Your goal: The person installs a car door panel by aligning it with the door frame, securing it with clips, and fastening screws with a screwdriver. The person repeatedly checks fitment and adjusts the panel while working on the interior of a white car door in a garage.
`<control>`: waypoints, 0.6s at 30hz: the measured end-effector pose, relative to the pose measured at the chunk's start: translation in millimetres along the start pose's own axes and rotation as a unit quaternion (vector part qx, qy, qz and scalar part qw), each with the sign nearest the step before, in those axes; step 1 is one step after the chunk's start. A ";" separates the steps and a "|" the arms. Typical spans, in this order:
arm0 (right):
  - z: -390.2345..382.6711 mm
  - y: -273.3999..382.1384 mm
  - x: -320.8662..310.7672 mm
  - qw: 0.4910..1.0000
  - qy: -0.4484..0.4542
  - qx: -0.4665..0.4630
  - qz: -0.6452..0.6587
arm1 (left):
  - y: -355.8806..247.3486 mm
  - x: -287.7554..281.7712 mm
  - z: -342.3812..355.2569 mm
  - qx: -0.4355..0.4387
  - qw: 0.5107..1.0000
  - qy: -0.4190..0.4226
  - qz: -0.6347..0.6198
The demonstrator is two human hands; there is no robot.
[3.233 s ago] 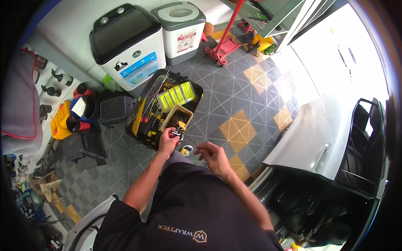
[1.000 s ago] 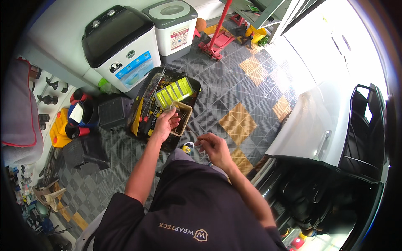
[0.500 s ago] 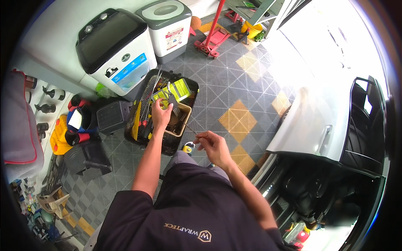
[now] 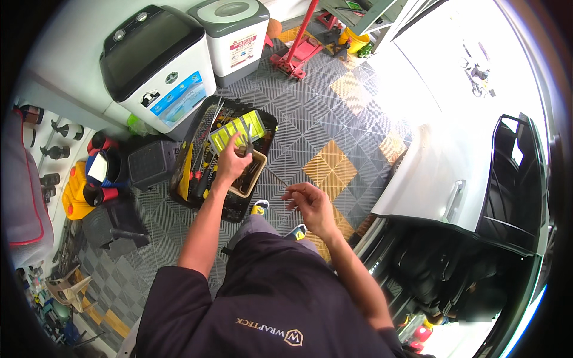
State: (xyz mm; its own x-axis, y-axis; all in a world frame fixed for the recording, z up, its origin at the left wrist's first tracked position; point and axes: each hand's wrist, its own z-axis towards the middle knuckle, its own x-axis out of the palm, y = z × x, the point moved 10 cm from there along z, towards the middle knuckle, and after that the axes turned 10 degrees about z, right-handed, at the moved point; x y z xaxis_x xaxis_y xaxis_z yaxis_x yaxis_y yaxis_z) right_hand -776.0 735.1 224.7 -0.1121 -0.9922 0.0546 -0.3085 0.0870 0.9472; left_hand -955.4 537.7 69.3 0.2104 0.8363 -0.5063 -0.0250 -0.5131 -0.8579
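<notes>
My left hand (image 4: 230,164) reaches over an open black tool box (image 4: 224,208) on the floor. Its fingers close on a dark grey tool (image 4: 249,147) whose exact kind I cannot make out. Beneath that tool lies a yellow-green case (image 4: 221,136) with a clear-looking lid. A tan rectangular tray (image 4: 261,175) sits at the box's right side, below my left hand. Screwdrivers (image 4: 203,182) and other hand tools fill the left part of the box. Right of the box, my right hand (image 4: 311,206) is curled, its fingertips at the end of a thin dark rod (image 4: 276,176).
A washing machine (image 4: 173,89) and a second white machine (image 4: 236,45) stand behind the box. Beyond is a red floor jack (image 4: 295,56). A dark step stool (image 4: 150,164) sits left. On the right, a white car door (image 4: 441,185) hangs open.
The dark grey tool has turned in my left hand and shows a narrower outline. My right hand's fingers have spread slightly. The whole view has shifted a little.
</notes>
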 end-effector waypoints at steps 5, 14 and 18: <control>3.4 5.3 7.4 1.000 0.018 -0.009 -0.012 | -37.0 8.9 -30.7 0.123 0.992 -0.036 -0.003; 4.5 16.5 14.4 0.999 0.023 -0.027 -0.013 | -32.9 30.2 -54.7 0.090 0.996 -0.013 -0.008; 9.7 19.7 14.0 0.998 0.013 -0.022 -0.049 | -28.7 33.9 -62.5 0.077 0.997 0.000 -0.021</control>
State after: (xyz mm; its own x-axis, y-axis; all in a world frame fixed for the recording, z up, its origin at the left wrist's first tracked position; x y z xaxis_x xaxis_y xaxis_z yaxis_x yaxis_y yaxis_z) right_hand -792.8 723.8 241.0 -0.0585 -0.9978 -0.0309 -0.2756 -0.0136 0.9612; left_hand -886.5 568.6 82.2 0.2134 0.8565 -0.4701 -0.1657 -0.4425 -0.8814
